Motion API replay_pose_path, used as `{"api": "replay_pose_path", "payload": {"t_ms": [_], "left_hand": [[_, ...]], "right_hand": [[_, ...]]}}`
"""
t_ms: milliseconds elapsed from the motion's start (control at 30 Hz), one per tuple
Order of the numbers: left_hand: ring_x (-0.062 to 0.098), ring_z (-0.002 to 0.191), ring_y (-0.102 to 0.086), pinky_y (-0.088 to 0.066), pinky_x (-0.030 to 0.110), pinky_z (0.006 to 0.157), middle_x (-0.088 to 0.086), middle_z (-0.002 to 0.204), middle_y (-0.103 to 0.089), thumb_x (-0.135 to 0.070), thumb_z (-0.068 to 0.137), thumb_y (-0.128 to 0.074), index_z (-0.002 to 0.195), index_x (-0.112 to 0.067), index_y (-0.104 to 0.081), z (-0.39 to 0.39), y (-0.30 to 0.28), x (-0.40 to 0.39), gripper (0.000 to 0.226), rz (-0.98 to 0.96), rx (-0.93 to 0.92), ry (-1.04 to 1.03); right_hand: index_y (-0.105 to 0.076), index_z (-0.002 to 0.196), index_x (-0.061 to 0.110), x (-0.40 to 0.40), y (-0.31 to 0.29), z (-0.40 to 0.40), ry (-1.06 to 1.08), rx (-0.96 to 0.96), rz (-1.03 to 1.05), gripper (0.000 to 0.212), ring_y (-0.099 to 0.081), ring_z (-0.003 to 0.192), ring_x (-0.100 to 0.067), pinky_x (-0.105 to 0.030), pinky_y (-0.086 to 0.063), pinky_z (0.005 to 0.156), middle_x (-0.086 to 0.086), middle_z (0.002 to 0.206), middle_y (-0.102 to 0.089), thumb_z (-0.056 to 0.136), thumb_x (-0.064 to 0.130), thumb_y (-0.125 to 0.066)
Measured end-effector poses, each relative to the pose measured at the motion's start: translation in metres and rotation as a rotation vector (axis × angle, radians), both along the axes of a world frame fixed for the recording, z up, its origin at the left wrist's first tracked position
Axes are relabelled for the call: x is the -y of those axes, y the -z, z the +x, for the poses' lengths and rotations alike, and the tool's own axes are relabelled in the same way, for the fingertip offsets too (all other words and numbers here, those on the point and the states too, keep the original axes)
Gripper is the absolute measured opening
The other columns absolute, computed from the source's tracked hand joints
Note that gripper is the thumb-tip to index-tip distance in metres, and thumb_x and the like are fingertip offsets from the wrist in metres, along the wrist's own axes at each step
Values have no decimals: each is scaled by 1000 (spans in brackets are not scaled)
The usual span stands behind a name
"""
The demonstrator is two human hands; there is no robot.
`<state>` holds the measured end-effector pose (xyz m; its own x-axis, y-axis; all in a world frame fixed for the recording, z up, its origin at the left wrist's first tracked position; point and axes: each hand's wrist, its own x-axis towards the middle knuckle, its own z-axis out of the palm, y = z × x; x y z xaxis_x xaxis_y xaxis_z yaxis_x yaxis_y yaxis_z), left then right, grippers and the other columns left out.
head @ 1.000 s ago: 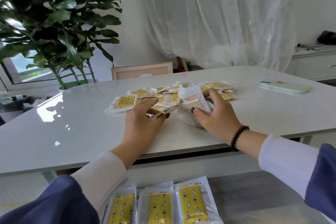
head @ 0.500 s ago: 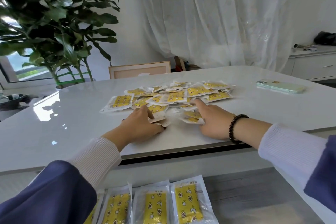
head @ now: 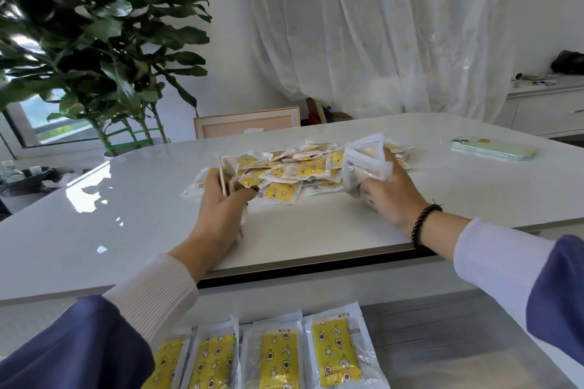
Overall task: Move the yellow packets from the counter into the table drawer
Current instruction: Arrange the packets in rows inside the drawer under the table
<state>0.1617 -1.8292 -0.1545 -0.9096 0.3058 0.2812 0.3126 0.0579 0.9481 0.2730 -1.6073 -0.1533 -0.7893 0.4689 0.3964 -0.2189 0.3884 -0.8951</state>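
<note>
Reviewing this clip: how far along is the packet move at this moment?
Early to midway. Done: four packets in the drawer lie side by side. In hand: the left hand grips a few packets and the right hand grips another bunch, both above the counter. Left: the pile of yellow packets on the counter.
</note>
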Motion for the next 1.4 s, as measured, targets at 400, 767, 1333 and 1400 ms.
{"api": "replay_pose_path", "payload": {"t_ms": [400, 767, 1333, 1400], "left_hand": [[-11, 81, -58, -42, 11, 63, -2, 105, -66, -9, 80, -61, 118, -16, -41, 10, 4, 1, 44, -197, -218, 30], [6, 99, -57, -41, 22, 74, 1, 107, -62, -20, 70, -58, 124, -21, -36, 6, 5, 3, 58, -154, -183, 45], [15, 101, -60, -46, 27, 83, 6, 107, -64, -24, 65, -57, 140, -29, -29, 10, 3, -3, 80, -288, -165, 106], [23, 102, -60, -48, 41, 91, 9, 107, -64, -27, 66, -57, 139, -30, -30, 8, 4, -3, 78, -280, -148, 103]], "right_hand": [[-49, 81, 18, 6, -20, -7, -9, 2, -247, 10, -41, 65, -23, -28, -33, 60, -5, 71, -42, 73, 13, -53], [-55, 104, 7, 12, -24, -1, -31, -94, -286, 41, -64, 83, -23, -40, -51, 82, -11, 84, -57, 64, 14, -46], [-51, 121, 21, 18, -2, -2, 27, 116, -148, 62, -61, 90, -22, -32, -48, 72, -2, 100, -62, 60, 20, -59], [-56, 112, 16, 17, -5, -1, 45, 96, -160, 56, -62, 97, -28, -39, -51, 83, -3, 94, -62, 56, 23, -56]]}}
